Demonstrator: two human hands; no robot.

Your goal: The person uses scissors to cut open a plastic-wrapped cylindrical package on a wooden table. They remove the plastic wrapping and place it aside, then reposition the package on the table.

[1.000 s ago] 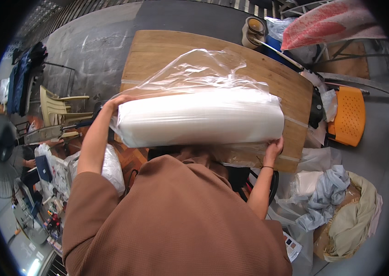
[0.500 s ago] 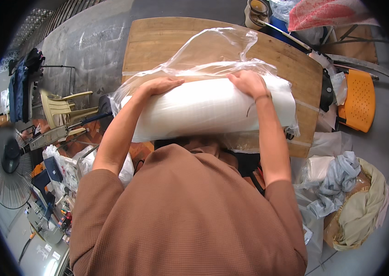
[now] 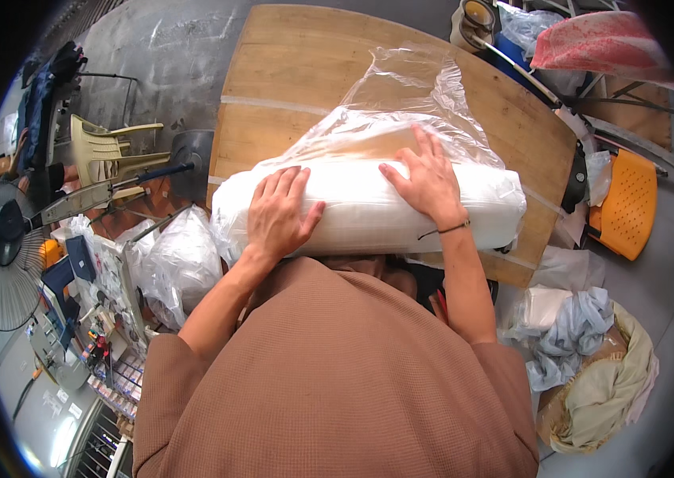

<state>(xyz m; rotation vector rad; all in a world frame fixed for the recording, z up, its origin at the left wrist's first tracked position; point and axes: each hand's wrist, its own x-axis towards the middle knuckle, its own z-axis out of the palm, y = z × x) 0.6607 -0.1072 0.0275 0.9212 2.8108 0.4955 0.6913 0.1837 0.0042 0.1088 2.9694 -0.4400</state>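
A long white roll [image 3: 353, 207] lies crosswise at the near edge of a wooden table [image 3: 289, 72], against the front of my body. A loose, crumpled sheet of clear plastic [image 3: 408, 95] spreads from it over the tabletop. My left hand [image 3: 277, 211] rests open on the left part of the roll, its fingers pointing away from me. My right hand [image 3: 426, 183] lies open on the roll right of centre, fingertips on the clear plastic along its top.
A fan [image 3: 9, 247], cream plastic chair [image 3: 102, 155] and plastic-wrapped bundles [image 3: 181, 263] are on the left. An orange chair [image 3: 623, 203], red-and-white cloth [image 3: 599, 48] and rumpled fabrics [image 3: 603, 382] are on the right. A tan roll container [image 3: 472, 24] stands behind the table.
My hands moved from gripping the roll's two ends onto its top and now lie with fingers apart. The roll's near side now carries both palms, and the plastic sheet has shifted on the table.
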